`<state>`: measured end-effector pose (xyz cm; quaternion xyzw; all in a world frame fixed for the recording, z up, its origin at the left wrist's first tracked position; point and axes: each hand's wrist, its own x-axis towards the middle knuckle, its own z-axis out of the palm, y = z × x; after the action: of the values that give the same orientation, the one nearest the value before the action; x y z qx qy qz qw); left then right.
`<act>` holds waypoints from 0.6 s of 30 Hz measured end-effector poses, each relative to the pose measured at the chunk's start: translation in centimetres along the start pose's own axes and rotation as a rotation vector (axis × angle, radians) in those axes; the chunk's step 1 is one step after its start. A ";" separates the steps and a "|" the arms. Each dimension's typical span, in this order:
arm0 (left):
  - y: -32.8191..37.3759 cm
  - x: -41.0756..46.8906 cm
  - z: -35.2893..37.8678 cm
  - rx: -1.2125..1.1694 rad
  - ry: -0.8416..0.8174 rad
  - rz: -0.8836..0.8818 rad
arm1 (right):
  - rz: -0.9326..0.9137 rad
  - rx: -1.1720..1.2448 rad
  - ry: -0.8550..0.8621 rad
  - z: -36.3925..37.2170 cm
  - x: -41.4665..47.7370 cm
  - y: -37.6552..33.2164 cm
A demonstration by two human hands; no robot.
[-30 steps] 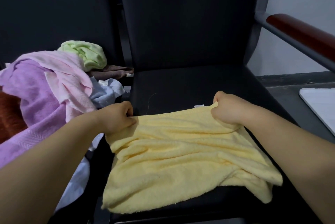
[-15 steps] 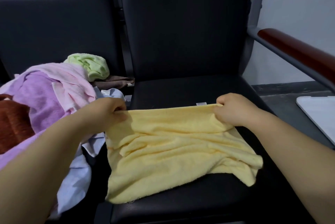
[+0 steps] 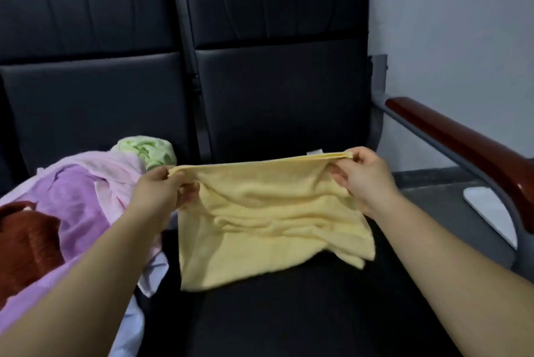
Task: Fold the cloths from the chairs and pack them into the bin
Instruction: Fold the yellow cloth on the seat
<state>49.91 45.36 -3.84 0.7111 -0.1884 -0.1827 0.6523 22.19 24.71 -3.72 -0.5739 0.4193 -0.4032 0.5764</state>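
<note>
A yellow cloth (image 3: 260, 218) hangs doubled over the black seat (image 3: 303, 313) of the right chair, its top edge stretched level. My left hand (image 3: 161, 192) pinches the top left corner and my right hand (image 3: 364, 177) pinches the top right corner. The lower edge of the yellow cloth sags onto the seat. On the left chair lies a heap of cloths: a purple one (image 3: 72, 212), a pink one (image 3: 115, 171), a light green one (image 3: 147, 150), a rust-red one (image 3: 26, 244) and a white one (image 3: 144, 278).
A wooden armrest (image 3: 462, 151) on a grey metal frame runs along the right side. Beyond the armrest, on the floor, the white corner of a flat thing (image 3: 488, 209) shows. Black chair backs (image 3: 274, 67) stand ahead against a pale wall.
Both hands have raised the yellow cloth's top edge off the seat and pulled it taut; the cloth now hangs instead of lying spread. The view has tilted up.
</note>
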 end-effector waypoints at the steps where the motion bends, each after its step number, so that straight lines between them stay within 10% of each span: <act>1: 1.6 -0.4 0.0 -0.012 0.013 0.097 | -0.108 0.028 0.039 -0.2 0.2 -0.9; 9: 7.2 -5.3 -0.5 -0.049 -0.044 0.360 | -0.454 -0.080 0.166 -3.5 -0.6 -3.9; 14: 1.5 -4.3 -3.1 0.544 -0.286 0.301 | -0.204 -0.469 -0.042 -5.1 -2.2 -0.5; 18: -0.3 -4.2 -4.3 0.436 -0.517 -0.068 | 0.167 -0.700 -0.300 -5.8 -2.9 0.2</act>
<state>48.53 51.20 -3.72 0.7699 -0.3585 -0.3339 0.4091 15.73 25.56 -3.76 -0.7523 0.4879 -0.0992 0.4314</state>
